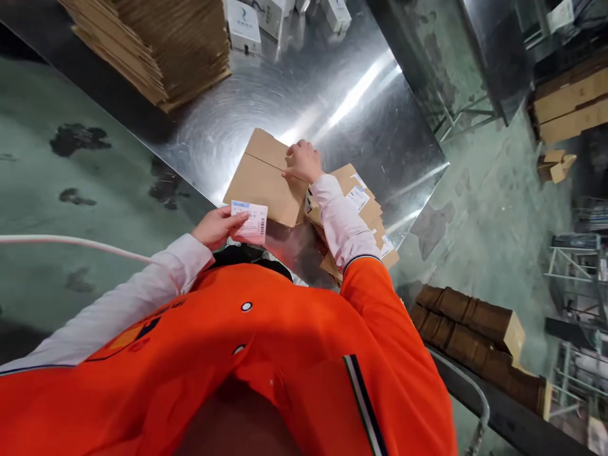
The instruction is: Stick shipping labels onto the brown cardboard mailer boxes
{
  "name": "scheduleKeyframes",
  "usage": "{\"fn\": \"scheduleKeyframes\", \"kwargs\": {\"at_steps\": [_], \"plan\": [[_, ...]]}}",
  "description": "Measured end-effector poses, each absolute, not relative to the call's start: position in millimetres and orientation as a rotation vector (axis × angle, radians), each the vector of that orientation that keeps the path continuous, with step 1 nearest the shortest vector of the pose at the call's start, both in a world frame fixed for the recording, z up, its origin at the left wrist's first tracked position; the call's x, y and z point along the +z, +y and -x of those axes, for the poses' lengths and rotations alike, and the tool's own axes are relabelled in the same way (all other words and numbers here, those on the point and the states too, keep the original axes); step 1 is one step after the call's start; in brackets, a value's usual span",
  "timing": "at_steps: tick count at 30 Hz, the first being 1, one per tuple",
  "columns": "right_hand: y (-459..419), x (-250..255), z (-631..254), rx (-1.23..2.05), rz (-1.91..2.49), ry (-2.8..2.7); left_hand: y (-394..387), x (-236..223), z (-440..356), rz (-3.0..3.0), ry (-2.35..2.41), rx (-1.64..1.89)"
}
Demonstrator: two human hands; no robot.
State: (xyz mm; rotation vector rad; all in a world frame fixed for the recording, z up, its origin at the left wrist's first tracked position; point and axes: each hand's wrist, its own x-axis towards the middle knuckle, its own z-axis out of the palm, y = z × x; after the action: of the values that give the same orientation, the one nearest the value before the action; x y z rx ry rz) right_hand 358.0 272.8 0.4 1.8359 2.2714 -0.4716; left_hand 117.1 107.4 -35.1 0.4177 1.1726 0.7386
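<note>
A closed brown cardboard box lies on the shiny steel table in front of me. My right hand rests on the box's right side, fingers curled and pressing down near the flap seam. My left hand pinches a white and pink barcode label just at the box's near left corner. A pile of labelled flat cardboard boxes lies under my right forearm.
A tall stack of flattened cartons stands at the table's far left. Small white boxes sit at the far edge. Brown bundles lie on a lower surface at right. Green floor surrounds the table.
</note>
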Motion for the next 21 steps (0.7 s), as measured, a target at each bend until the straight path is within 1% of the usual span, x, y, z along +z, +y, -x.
{"fn": "scheduleKeyframes", "kwargs": {"at_steps": [3,7,12,14,17,21], "plan": [[267.6,2.8,-353.0,-0.457,-1.889,2.277,111.9,-34.6,-109.3,-0.403,1.161,0.76],[251.8,8.1,-350.2,-0.475,-2.007,2.136,105.7,-39.2,-102.0,-0.382,1.202,0.756],[193.3,19.1,-329.2,-0.467,-2.117,2.214,85.1,-54.3,-72.6,-0.36,1.321,0.74],[164.2,20.3,-315.7,-0.547,-2.112,2.299,73.1,-62.0,-50.4,-0.358,1.401,0.752],[130.1,16.5,-297.6,-0.801,-2.01,2.363,52.0,-70.4,-17.8,-0.376,1.5,0.731],[111.9,7.4,-288.4,-1.095,-1.973,2.335,30.3,-69.1,0.7,-0.43,1.548,0.776]]}}
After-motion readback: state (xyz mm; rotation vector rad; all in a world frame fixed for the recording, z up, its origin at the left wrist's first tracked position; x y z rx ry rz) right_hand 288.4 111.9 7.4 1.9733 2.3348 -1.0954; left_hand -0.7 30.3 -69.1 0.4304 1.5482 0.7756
